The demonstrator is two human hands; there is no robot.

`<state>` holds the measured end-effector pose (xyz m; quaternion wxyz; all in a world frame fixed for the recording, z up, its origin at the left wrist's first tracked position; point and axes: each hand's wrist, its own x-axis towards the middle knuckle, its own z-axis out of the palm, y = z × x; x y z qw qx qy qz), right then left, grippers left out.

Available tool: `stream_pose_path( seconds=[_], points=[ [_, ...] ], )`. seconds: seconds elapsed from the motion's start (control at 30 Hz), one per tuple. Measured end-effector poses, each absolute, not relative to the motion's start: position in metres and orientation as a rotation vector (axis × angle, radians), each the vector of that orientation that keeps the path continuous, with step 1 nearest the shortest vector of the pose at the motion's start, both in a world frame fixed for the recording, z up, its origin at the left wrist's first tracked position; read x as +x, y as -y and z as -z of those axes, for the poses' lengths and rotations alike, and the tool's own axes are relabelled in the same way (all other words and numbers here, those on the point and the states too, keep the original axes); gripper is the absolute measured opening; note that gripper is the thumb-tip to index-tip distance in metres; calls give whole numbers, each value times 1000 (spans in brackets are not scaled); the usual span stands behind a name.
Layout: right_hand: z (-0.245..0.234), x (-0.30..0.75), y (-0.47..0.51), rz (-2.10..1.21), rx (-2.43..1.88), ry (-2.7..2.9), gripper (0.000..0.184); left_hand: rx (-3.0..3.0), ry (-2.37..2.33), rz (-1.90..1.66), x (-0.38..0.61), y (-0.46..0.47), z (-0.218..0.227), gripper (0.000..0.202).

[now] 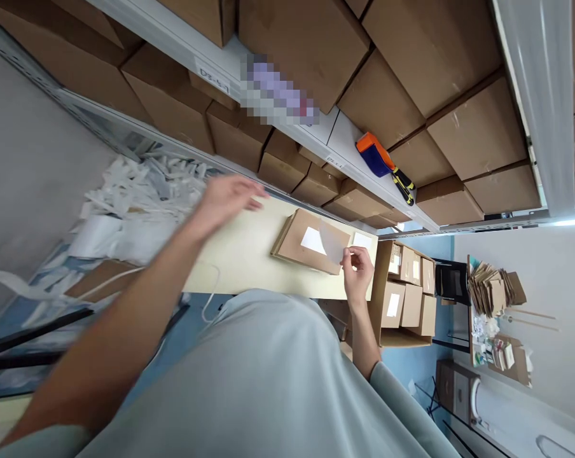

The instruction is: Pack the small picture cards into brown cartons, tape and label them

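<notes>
A flat brown cardboard box [294, 238] with a white label [313, 240] lies on the pale yellow table [240, 254]. Between the thumb and fingers of my right hand [357, 270] is the edge of a thin translucent sheet [332, 243]. That sheet hangs over the box's right part and overlaps the label's edge. My left hand [228, 202], blurred by motion, is raised over the table left of the box. Its fingers are stretched out, with nothing seen in them. A small white piece [362, 240] lies on the table beyond my right hand.
A shelf [316, 130] packed with cardboard boxes crosses above the table, bearing an orange-and-blue tape dispenser [376, 154] and a yellow-black cutter [403, 184]. At right stands an open carton [377, 305] of labelled boxes. White scrap strips [125, 191] heap at left.
</notes>
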<state>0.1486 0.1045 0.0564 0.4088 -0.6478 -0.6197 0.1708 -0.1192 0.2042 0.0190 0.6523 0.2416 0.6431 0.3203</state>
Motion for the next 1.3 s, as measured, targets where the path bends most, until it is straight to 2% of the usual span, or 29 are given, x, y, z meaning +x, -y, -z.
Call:
stream_pose_path(
  seconds=[0.07,0.17,0.3,0.47,0.57,0.8,0.9,1.1,1.3],
  points=[
    [-49,152,-103,-254,-1581,1760,26,590,-1226,-808,-93,-188,-21,28],
    [-35,162,-96,-179,-1488,2077,19,557,-1005,-898,-50,-159,-15,45],
    [-15,179,-83,-430,-1522,2199,14,468,-1085,-955,-17,-137,1,58],
    [-1,198,-74,-827,-1559,2192,25,476,-1154,-969,-1,-128,11,65],
    [5,212,-74,-900,-1523,2203,27,513,-1215,-968,14,-121,14,68],
    [18,247,-74,-974,-1446,2252,29,450,-1372,-1098,54,-110,25,60],
    [21,264,-79,-1082,-1430,2088,28,439,-1424,-1164,64,-107,29,59],
    [20,295,-117,-1184,-1610,1421,33,491,-1416,-1131,77,-99,26,66],
    [30,299,-136,-1415,-1578,1279,38,540,-1417,-1105,88,-96,18,73]
  ],
)
